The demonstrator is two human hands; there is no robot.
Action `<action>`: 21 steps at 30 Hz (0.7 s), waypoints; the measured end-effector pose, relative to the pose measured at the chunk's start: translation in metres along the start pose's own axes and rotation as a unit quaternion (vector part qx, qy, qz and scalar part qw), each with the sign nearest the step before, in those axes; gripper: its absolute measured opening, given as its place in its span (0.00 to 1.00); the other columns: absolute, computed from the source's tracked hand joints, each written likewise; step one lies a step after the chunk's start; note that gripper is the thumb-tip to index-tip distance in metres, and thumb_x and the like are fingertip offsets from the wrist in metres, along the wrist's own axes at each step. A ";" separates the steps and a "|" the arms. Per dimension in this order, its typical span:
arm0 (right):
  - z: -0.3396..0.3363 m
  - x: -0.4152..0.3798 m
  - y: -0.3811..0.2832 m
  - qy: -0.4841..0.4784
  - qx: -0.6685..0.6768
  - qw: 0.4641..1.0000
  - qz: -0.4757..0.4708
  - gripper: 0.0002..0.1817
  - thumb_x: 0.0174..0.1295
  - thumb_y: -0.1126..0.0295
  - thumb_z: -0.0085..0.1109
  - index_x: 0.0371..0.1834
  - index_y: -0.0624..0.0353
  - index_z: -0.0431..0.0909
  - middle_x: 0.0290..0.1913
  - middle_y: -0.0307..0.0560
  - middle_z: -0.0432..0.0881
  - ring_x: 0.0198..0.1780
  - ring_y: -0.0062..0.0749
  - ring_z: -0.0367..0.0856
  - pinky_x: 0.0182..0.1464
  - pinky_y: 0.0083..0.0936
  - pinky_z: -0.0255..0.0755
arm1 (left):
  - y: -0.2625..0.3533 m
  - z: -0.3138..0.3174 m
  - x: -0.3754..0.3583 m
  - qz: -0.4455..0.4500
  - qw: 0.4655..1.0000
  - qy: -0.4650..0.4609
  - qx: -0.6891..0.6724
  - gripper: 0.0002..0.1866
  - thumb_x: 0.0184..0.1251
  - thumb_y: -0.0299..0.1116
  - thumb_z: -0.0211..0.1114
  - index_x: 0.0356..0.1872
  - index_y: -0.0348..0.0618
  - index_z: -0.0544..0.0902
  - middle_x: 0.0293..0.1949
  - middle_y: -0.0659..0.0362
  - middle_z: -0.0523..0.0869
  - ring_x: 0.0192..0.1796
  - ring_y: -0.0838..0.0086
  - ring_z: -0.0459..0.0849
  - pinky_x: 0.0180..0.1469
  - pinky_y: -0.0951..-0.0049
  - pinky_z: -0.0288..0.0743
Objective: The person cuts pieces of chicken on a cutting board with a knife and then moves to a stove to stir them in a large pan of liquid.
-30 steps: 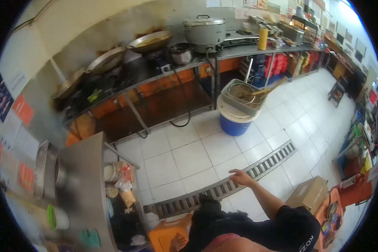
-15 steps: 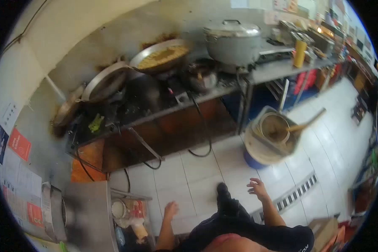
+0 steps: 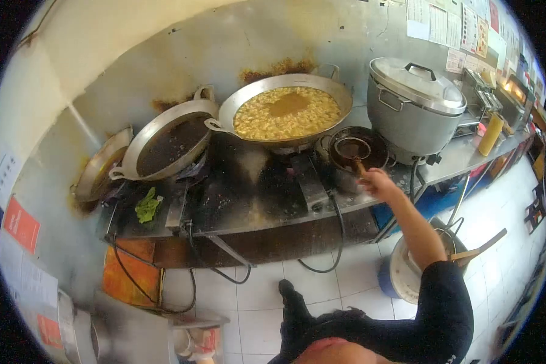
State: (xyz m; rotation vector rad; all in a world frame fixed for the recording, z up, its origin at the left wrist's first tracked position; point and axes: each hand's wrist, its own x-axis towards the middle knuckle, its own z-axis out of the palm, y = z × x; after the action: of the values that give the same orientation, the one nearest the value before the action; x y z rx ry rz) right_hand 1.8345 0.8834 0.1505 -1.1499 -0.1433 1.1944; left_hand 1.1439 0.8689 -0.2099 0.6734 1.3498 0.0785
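My right hand is closed around the short wooden handle of what looks like a round strainer. The strainer's ring rests in a dark metal pot at the front right of the stove. Just left of the pot, a large wok holds small pale pieces in yellowish liquid, with a brown patch in the middle. Right of it stands a big lidded grey cooker. My left hand is outside the picture.
Two more woks stand to the left, one with dark liquid and one tilted against the wall. Green leaves lie on the stove top. Below my right arm sits a bucket with a wooden-handled tool. Hoses hang along the front.
My view has come nearer the stove. My right hand has reached forward to the pot and taken hold of the strainer's handle. My left hand has gone out of view.
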 end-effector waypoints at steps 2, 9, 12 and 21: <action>-0.010 0.017 -0.015 0.090 -0.201 0.975 -0.029 0.29 0.69 0.64 0.56 0.71 0.56 0.56 0.36 0.49 0.83 0.26 0.31 0.80 0.21 0.30 0.70 | 0.044 -0.024 0.022 0.006 0.999 -0.038 -0.004 0.29 0.70 0.54 0.57 0.62 0.43 0.75 0.52 0.52 0.85 0.50 0.62 0.84 0.52 0.55 0.77; 0.025 -0.077 -0.053 0.221 -0.718 0.649 -0.119 0.22 0.67 0.72 0.51 0.64 0.54 0.63 0.31 0.59 0.82 0.28 0.52 0.80 0.27 0.43 0.71 | 0.174 -0.042 0.149 0.025 0.979 -0.194 -0.060 0.29 0.72 0.53 0.55 0.64 0.43 0.74 0.54 0.54 0.84 0.54 0.65 0.82 0.56 0.58 0.76; 0.049 -0.109 -0.031 0.302 -0.681 0.657 -0.115 0.19 0.65 0.74 0.53 0.59 0.55 0.66 0.38 0.68 0.82 0.45 0.69 0.79 0.46 0.54 0.71 | 0.174 -0.061 0.147 -0.051 0.974 -0.208 -0.072 0.29 0.72 0.53 0.54 0.65 0.43 0.73 0.55 0.55 0.84 0.56 0.66 0.82 0.58 0.58 0.76; 0.062 -0.140 -0.009 0.363 -0.608 0.687 -0.162 0.23 0.65 0.79 0.52 0.65 0.58 0.70 0.49 0.66 0.83 0.52 0.59 0.82 0.53 0.44 0.72 | 0.369 0.085 0.068 0.087 0.958 -0.214 0.172 0.28 0.74 0.55 0.54 0.61 0.42 0.74 0.49 0.55 0.85 0.44 0.71 0.85 0.47 0.69 0.77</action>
State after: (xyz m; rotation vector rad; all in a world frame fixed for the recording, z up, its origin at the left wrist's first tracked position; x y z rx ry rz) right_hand 1.7415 0.8134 0.2508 -2.5521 -0.5541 0.0845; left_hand 1.3570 1.1634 -0.0839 1.0378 0.8887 -0.1596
